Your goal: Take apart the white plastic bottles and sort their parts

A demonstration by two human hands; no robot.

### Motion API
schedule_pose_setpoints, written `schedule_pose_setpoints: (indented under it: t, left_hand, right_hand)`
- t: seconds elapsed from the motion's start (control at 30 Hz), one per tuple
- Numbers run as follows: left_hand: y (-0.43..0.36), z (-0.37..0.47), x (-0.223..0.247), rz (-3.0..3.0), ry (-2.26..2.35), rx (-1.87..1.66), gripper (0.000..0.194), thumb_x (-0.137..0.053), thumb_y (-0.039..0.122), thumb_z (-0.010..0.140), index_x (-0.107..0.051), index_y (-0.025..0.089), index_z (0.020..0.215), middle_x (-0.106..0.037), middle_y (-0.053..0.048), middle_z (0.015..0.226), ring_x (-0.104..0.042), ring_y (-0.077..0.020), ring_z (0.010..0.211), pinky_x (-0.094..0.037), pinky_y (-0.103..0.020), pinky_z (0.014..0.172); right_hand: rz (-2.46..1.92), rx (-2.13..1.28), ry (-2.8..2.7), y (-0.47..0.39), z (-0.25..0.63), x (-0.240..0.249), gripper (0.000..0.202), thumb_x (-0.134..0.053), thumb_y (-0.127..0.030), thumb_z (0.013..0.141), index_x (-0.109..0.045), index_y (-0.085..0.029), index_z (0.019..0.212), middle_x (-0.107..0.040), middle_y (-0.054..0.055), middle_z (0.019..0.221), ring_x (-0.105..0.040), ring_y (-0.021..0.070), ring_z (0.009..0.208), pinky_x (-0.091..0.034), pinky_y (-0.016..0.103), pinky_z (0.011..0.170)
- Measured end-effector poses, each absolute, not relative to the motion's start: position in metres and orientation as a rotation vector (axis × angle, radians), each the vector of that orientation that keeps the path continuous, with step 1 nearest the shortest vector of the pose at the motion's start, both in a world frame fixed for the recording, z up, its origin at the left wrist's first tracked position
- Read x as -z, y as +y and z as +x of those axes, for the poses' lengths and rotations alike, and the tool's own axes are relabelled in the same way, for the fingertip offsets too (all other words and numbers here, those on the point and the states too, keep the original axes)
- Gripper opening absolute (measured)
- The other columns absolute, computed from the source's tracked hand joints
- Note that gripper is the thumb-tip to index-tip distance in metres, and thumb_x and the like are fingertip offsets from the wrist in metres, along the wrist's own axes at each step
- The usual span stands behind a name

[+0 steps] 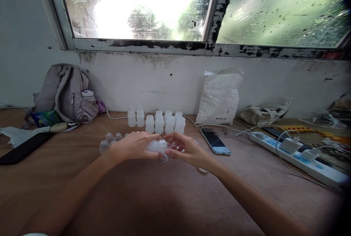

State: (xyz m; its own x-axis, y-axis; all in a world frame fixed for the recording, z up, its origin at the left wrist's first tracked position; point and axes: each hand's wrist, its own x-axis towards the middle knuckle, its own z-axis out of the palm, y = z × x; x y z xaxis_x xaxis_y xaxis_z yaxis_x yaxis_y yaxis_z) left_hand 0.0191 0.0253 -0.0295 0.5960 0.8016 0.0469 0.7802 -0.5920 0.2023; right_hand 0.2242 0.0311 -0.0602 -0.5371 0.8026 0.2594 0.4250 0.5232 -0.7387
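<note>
My left hand (137,145) is wrapped round a frosted white bottle (156,146), which lies on its side in the air with its clear neck to the right. At that neck, the fingers of my right hand (188,149) pinch a small clear piece (169,146), partly hidden by the fingers. A clear round part (163,158) shows just below the neck. Behind my hands stand several frosted bottles (159,122), two of them with clear tops (140,115). Several clear domed pieces (104,147) sit left of my left hand.
A phone (215,141) lies right of my right hand, with a white power strip (298,157) and cables beyond. A white plastic package (219,97) leans on the wall. At the left are a grey backpack (64,93) and a black flat object (26,148) on the brown table (131,199).
</note>
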Motion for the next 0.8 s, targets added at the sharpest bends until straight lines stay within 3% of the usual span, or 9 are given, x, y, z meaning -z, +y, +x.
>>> schedule_pose_setpoints:
  t: [0.2, 0.4, 0.5, 0.57, 0.7, 0.8]
  left_hand:
    - [0.0248, 0.0193, 0.0281, 2.658, 1.353, -0.178, 0.039, -0.046, 0.052, 0.072, -0.054, 0.023, 0.096, -0.061, -0.003, 0.085, -0.056, -0.0222, 0.081, -0.036, -0.026, 0.063]
    - [0.0221, 0.0226, 0.0283, 2.658, 1.360, -0.151, 0.042, -0.048, 0.057, 0.068, -0.056, 0.020, 0.087, -0.062, -0.003, 0.082, -0.057, -0.0218, 0.077, -0.035, -0.026, 0.061]
    - [0.0231, 0.0224, 0.0297, 2.697, 1.311, -0.193, 0.042, -0.048, 0.058, 0.068, -0.054, 0.021, 0.088, -0.062, -0.001, 0.084, -0.057, -0.0207, 0.076, -0.034, -0.026, 0.060]
    - [0.0242, 0.0218, 0.0306, 2.710, 1.300, -0.203, 0.046, -0.049, 0.061, 0.066, -0.053, 0.022, 0.089, -0.062, -0.001, 0.085, -0.057, -0.0205, 0.076, -0.034, -0.026, 0.060]
    - [0.0243, 0.0215, 0.0309, 2.702, 1.329, -0.158, 0.052, -0.050, 0.066, 0.061, -0.054, 0.022, 0.088, -0.061, -0.002, 0.085, -0.057, -0.0203, 0.075, -0.033, -0.026, 0.058]
    - [0.0232, 0.0220, 0.0303, 2.693, 1.334, -0.166, 0.051, -0.051, 0.065, 0.061, -0.053, 0.022, 0.090, -0.061, -0.002, 0.086, -0.057, -0.0205, 0.076, -0.032, -0.026, 0.058]
  right_hand:
    - [-0.931, -0.860, -2.159, 0.0297, 0.2210, 0.0641, 0.031, -0.056, -0.039, 0.075, -0.054, -0.019, 0.099, -0.059, 0.005, 0.094, -0.057, 0.0131, 0.073, -0.046, 0.022, 0.059]
    - [-1.077, -0.756, -2.241, 0.0308, 0.2193, 0.0665, 0.040, -0.037, -0.045, 0.085, -0.061, -0.014, 0.074, -0.058, 0.002, 0.061, -0.052, 0.0113, 0.055, -0.039, 0.021, 0.049]
    - [-1.041, -0.731, -2.249, 0.0291, 0.2201, 0.0641, 0.032, -0.047, -0.046, 0.079, -0.058, -0.018, 0.091, -0.060, 0.003, 0.078, -0.054, 0.0128, 0.065, -0.041, 0.021, 0.054]
    - [-0.993, -0.738, -2.252, 0.0274, 0.2205, 0.0621, 0.038, -0.058, -0.044, 0.072, -0.053, -0.021, 0.102, -0.059, 0.004, 0.090, -0.054, 0.0140, 0.073, -0.042, 0.021, 0.058]
    - [-1.048, -0.718, -2.328, 0.0258, 0.2203, 0.0606, 0.031, -0.047, -0.045, 0.080, -0.059, -0.017, 0.085, -0.058, 0.002, 0.068, -0.052, 0.0128, 0.062, -0.039, 0.022, 0.053]
    - [-1.039, -0.717, -2.310, 0.0254, 0.2202, 0.0605, 0.031, -0.049, -0.045, 0.079, -0.057, -0.018, 0.091, -0.059, 0.002, 0.072, -0.053, 0.0133, 0.065, -0.040, 0.022, 0.055]
